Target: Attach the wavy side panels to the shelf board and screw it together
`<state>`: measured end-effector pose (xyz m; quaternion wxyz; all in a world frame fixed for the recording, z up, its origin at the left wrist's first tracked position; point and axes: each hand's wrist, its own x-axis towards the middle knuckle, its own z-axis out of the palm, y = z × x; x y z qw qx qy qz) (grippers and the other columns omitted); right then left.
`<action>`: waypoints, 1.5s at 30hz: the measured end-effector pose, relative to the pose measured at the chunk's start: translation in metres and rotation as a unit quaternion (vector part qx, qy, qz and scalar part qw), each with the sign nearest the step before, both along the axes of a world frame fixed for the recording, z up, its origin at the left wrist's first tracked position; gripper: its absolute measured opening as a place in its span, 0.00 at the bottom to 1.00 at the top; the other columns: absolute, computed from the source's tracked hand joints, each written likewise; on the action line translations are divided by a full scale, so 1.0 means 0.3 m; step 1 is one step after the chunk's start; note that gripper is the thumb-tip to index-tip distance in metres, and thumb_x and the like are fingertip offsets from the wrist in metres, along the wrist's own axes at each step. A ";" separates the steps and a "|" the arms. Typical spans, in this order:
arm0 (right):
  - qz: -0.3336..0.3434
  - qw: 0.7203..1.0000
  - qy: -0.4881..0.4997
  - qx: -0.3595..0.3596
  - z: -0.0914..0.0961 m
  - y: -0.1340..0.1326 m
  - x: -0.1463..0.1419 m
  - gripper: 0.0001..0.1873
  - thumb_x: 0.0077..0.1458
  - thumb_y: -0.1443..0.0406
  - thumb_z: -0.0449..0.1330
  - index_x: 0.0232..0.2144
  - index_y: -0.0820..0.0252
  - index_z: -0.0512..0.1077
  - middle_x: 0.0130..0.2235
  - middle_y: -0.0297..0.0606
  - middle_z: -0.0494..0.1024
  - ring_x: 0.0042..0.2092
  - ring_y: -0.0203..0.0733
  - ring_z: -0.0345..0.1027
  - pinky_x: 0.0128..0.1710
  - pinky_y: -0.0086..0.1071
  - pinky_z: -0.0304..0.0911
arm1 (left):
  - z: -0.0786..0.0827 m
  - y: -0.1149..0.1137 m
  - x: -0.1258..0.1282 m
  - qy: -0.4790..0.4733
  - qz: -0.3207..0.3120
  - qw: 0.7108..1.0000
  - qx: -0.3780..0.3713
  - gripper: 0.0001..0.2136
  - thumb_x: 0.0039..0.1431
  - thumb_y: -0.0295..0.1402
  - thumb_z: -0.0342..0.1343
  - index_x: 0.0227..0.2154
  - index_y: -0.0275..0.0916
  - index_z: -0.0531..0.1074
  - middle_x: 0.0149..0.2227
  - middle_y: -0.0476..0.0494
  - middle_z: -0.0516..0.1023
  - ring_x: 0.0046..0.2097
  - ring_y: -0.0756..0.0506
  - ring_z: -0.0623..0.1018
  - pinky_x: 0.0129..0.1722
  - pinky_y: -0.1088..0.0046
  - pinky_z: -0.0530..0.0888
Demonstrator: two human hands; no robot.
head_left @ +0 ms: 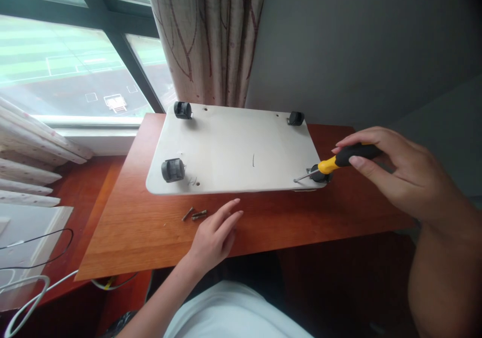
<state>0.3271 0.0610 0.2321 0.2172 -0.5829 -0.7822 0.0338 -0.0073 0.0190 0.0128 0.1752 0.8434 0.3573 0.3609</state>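
My right hand (391,164) grips a screwdriver (328,165) by its yellow and black handle. The tip meets a spot near the front right corner of a white board (226,147), where something small and round shows, too small to make out. Beside the shaft sits a black caster (320,174), partly covered by the screwdriver. Other black casters stand at the remaining corners, such as the front left caster (173,170). My left hand (218,230) rests on the table edge with fingers stretched out, holding nothing. Several screws (199,215) lie just beyond it.
The board lies on a reddish-brown wooden table (124,227). Behind it hang patterned curtains (211,41), with a window (75,67) at the left. White and black cables (41,288) run along the lower left, off the table.
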 end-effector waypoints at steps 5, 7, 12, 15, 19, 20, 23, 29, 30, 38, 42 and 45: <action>-0.026 0.994 -0.087 0.068 -0.011 -0.002 -0.008 0.11 0.63 0.60 0.58 0.47 0.53 0.72 0.46 0.35 0.77 0.44 0.40 0.73 0.42 0.32 0.65 | -0.004 -0.006 -0.161 0.081 0.090 0.992 0.032 0.16 0.65 0.22 0.52 0.53 0.39 0.70 0.49 0.39 0.79 0.48 0.43 0.80 0.48 0.69 0.77; -0.052 0.986 -0.125 0.096 -0.016 -0.001 -0.014 0.12 0.63 0.58 0.58 0.47 0.54 0.72 0.44 0.36 0.77 0.39 0.40 0.72 0.38 0.33 0.64 | 0.004 -0.002 -0.228 0.115 0.136 0.984 0.027 0.12 0.66 0.25 0.52 0.50 0.39 0.72 0.46 0.41 0.81 0.45 0.43 0.81 0.45 0.71 0.77; -0.096 0.971 -0.160 0.150 -0.041 0.011 -0.017 0.14 0.62 0.55 0.59 0.45 0.56 0.72 0.41 0.37 0.78 0.32 0.40 0.70 0.32 0.34 0.62 | 0.045 0.025 -0.320 0.238 0.217 0.946 -0.038 0.12 0.70 0.36 0.48 0.46 0.40 0.75 0.43 0.44 0.81 0.39 0.44 0.82 0.31 0.73 0.72; -0.085 0.975 -0.140 0.150 -0.044 0.012 -0.019 0.13 0.63 0.56 0.59 0.45 0.55 0.72 0.42 0.37 0.78 0.32 0.40 0.70 0.34 0.34 0.64 | 0.065 0.048 -0.319 0.303 0.235 0.919 -0.087 0.15 0.71 0.41 0.46 0.44 0.41 0.76 0.44 0.44 0.81 0.36 0.44 0.81 0.27 0.72 0.69; -0.058 0.991 -0.076 0.096 -0.022 0.001 -0.030 0.10 0.64 0.60 0.56 0.44 0.54 0.72 0.45 0.38 0.77 0.40 0.42 0.73 0.38 0.34 0.67 | 0.074 0.078 -0.301 0.321 0.225 0.914 -0.110 0.15 0.69 0.41 0.46 0.41 0.42 0.77 0.42 0.44 0.80 0.32 0.45 0.79 0.25 0.72 0.66; -0.052 0.994 -0.058 0.075 -0.013 -0.003 -0.032 0.09 0.64 0.62 0.55 0.44 0.54 0.72 0.47 0.38 0.76 0.43 0.42 0.73 0.38 0.33 0.68 | 0.075 0.084 -0.298 0.320 0.219 0.915 -0.110 0.15 0.69 0.41 0.47 0.40 0.43 0.78 0.42 0.44 0.80 0.31 0.45 0.79 0.24 0.72 0.65; -0.036 0.998 -0.036 0.033 0.008 -0.013 -0.032 0.10 0.62 0.64 0.56 0.45 0.52 0.74 0.52 0.38 0.75 0.51 0.44 0.72 0.39 0.31 0.69 | 0.071 0.098 -0.295 0.315 0.200 0.921 -0.109 0.14 0.68 0.39 0.47 0.38 0.43 0.78 0.40 0.44 0.80 0.29 0.46 0.77 0.23 0.72 0.63; 0.001 0.999 -0.053 0.015 0.018 -0.014 -0.012 0.16 0.58 0.65 0.59 0.49 0.49 0.72 0.52 0.36 0.76 0.46 0.41 0.74 0.35 0.29 0.69 | 0.061 0.106 -0.292 0.285 0.187 0.936 -0.093 0.14 0.68 0.34 0.47 0.35 0.40 0.77 0.37 0.39 0.79 0.28 0.45 0.76 0.23 0.71 0.63; -0.005 0.998 -0.063 0.020 0.016 -0.012 -0.010 0.15 0.59 0.64 0.59 0.49 0.49 0.72 0.50 0.36 0.77 0.43 0.41 0.74 0.35 0.30 0.68 | 0.060 0.104 -0.291 0.283 0.186 0.936 -0.090 0.14 0.69 0.35 0.46 0.35 0.39 0.77 0.38 0.40 0.79 0.29 0.45 0.77 0.24 0.71 0.64; -0.092 0.981 -0.133 0.103 -0.018 0.009 -0.022 0.10 0.62 0.58 0.59 0.43 0.53 0.73 0.43 0.39 0.80 0.34 0.41 0.71 0.35 0.35 0.62 | 0.054 0.075 -0.282 0.257 0.187 0.947 -0.038 0.11 0.72 0.35 0.45 0.42 0.40 0.72 0.42 0.44 0.79 0.34 0.45 0.79 0.28 0.72 0.68; -0.078 0.984 -0.113 0.111 -0.017 0.001 -0.016 0.09 0.62 0.59 0.59 0.43 0.54 0.73 0.44 0.39 0.80 0.36 0.43 0.73 0.38 0.36 0.65 | 0.065 0.061 -0.236 0.157 0.152 0.975 -0.047 0.06 0.70 0.34 0.50 0.41 0.40 0.71 0.37 0.47 0.80 0.32 0.48 0.78 0.30 0.75 0.70; -0.081 0.986 -0.092 0.114 0.002 -0.026 -0.012 0.10 0.61 0.60 0.60 0.44 0.53 0.74 0.44 0.37 0.81 0.39 0.45 0.75 0.40 0.37 0.68 | 0.097 0.053 -0.158 0.031 0.116 0.988 -0.094 0.04 0.68 0.33 0.54 0.41 0.39 0.71 0.35 0.48 0.80 0.28 0.51 0.76 0.29 0.78 0.71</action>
